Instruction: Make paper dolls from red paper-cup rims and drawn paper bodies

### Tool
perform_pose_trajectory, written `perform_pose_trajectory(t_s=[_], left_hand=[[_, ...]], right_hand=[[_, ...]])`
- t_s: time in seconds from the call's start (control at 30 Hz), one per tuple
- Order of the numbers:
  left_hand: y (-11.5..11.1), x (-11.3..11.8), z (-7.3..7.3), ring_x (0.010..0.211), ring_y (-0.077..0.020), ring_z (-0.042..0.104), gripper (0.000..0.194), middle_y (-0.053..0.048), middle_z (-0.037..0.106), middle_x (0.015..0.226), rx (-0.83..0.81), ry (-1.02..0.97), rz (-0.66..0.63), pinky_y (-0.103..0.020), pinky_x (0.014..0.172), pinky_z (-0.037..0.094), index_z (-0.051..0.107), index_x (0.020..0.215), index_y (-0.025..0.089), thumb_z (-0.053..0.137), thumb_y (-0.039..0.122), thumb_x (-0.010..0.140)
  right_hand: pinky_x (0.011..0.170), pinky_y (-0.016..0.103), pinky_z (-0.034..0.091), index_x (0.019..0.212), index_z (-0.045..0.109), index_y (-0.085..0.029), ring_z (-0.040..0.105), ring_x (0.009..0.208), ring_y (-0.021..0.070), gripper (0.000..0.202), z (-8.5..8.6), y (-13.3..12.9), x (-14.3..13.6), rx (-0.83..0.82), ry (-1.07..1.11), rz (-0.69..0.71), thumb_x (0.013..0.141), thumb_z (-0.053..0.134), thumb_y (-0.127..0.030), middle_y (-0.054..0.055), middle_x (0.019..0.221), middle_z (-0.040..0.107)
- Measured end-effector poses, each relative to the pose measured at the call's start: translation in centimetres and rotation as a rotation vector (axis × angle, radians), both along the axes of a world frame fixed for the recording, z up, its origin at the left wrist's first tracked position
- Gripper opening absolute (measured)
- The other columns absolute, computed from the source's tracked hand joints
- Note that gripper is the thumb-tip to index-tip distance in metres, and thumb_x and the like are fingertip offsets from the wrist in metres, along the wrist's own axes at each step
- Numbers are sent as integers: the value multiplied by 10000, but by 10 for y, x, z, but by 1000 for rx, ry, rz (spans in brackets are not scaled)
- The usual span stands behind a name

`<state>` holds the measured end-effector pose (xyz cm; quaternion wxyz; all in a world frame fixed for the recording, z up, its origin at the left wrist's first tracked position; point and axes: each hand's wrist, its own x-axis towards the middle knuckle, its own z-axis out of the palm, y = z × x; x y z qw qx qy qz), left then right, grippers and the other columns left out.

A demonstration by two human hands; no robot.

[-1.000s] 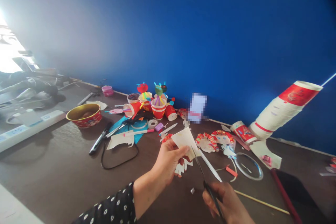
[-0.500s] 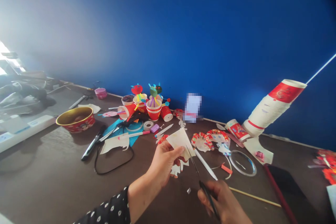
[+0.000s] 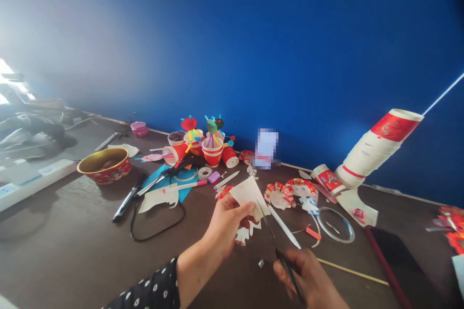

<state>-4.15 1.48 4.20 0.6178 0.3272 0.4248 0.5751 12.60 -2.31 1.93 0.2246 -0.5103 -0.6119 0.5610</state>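
Between thumb and fingers, my left hand [image 3: 230, 219] pinches a cream piece of paper [image 3: 248, 192] above the table. My right hand [image 3: 304, 275] is closed around the black handles of a pair of scissors [image 3: 288, 268]. The blades reach up to the right part of the paper, close to my left fingertips. Whether they are cutting into it at this instant is hard to see. Below the paper lies a white cut-out shape [image 3: 243, 235], partly hidden by my left hand. A small white scrap [image 3: 261, 263] rests on the table between my wrists.
Red paper cups [image 3: 212, 155] with colourful figures stand by the blue wall. A gold-rimmed bowl [image 3: 105, 178] and a black marker [image 3: 125, 203] are left. To the right are a white pen [image 3: 284, 227], clear tape roll [image 3: 335, 225], wooden stick [image 3: 351, 271], phone [image 3: 402, 263] and leaning cup stack [image 3: 377, 147].
Almost nothing differs. Both hands, the paper and the scissors keep nearly the same place, with only a very slight shift of the right hand.
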Motion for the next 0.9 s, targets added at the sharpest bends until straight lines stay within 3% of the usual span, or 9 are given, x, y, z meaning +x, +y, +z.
perform_pose_trajectory(t_s=[0.33, 0.53, 0.7, 0.9], left_hand=[[0, -1, 4, 434, -78, 483, 184, -29, 580, 554, 31, -54, -14, -184, 419, 298, 580, 693, 99, 643, 247, 605], [1, -1, 1, 416, -73, 451, 207, -11, 539, 496, 12, -47, -12, -195, 427, 296, 568, 650, 104, 671, 269, 581], [2, -1, 0, 419, -70, 458, 218, -20, 552, 516, 14, -33, 3, -193, 430, 301, 574, 669, 95, 682, 260, 575], [2, 0, 0, 414, -75, 465, 214, -26, 569, 523, 5, -31, 13, -199, 430, 319, 585, 661, 93, 686, 260, 572]], right_hand=[[399, 197, 232, 489, 377, -185, 298, 387, 47, 623, 12, 2, -3, -87, -33, -44, 428, 453, -800, -76, 417, 298], [408, 195, 245, 527, 403, -182, 303, 403, 51, 542, 8, -1, 1, -34, 4, -35, 557, 474, -718, -66, 443, 321], [414, 198, 247, 513, 384, -185, 317, 417, 56, 585, 8, 1, 1, -50, 16, 5, 488, 475, -762, -61, 449, 326], [413, 192, 240, 530, 371, -187, 301, 424, 54, 568, 3, 1, 2, -18, 31, 61, 538, 461, -748, -66, 455, 306]])
